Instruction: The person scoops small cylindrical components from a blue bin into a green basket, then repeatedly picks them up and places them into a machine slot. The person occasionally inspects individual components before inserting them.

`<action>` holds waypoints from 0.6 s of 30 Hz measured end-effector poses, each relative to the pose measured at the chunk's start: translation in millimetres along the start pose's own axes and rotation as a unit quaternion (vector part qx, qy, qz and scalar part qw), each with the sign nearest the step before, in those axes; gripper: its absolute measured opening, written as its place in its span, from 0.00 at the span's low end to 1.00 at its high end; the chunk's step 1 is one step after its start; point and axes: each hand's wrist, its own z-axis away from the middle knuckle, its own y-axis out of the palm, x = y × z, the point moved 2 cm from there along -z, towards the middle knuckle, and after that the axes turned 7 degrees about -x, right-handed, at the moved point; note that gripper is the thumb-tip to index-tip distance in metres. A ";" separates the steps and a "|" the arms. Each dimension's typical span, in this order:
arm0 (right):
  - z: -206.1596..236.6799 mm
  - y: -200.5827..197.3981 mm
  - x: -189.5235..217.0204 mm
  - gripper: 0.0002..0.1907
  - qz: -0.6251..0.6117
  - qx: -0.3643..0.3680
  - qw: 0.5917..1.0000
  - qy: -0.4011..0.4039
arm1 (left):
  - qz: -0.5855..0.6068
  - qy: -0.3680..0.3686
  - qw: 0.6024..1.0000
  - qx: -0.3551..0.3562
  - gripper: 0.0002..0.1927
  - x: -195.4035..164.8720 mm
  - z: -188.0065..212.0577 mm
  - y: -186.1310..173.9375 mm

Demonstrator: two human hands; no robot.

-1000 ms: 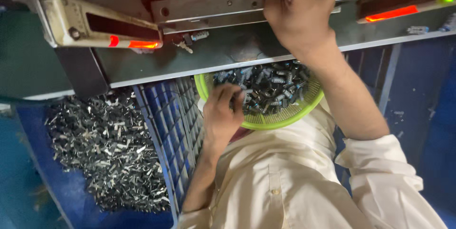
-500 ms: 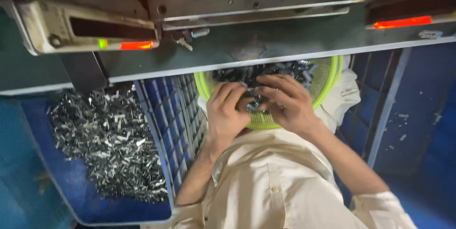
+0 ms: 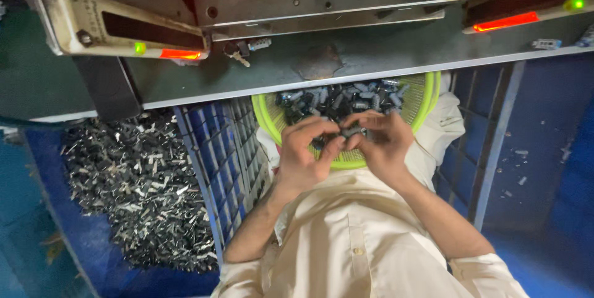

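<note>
Both hands (image 3: 346, 149) lower over green basket (image 3: 427, 97)

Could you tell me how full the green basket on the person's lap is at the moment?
Partly full: small dark metal parts cover the far half of the green basket, while both hands hide the near half.

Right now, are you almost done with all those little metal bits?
Not yet. A big heap of metal pieces already fills the blue crate. The left hand and right hand pinch one small part together. Many parts remain in the green basket.
</note>
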 end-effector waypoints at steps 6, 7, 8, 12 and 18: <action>8.9 -3.7 -23.5 0.17 -0.512 -0.061 0.747 0.421 | 0.196 -0.091 0.976 0.017 0.05 -10.8 14.5 -20.6; 7.8 -5.2 -24.3 0.17 -0.513 -0.056 0.746 0.420 | 0.057 -0.027 0.998 -0.027 0.05 -8.2 13.3 -22.2; 6.9 -6.1 -25.1 0.17 -0.515 -0.052 0.745 0.422 | -0.084 0.035 0.993 -0.069 0.06 -5.7 14.3 -23.0; -4.3 -8.0 -20.8 0.16 -0.379 -0.065 0.853 0.354 | 0.166 -0.304 0.938 -0.024 0.08 29.8 29.7 -12.0; -81.7 14.9 45.6 0.18 -0.155 0.026 0.982 0.101 | 0.310 -0.133 0.941 -0.003 0.27 41.3 47.5 -12.3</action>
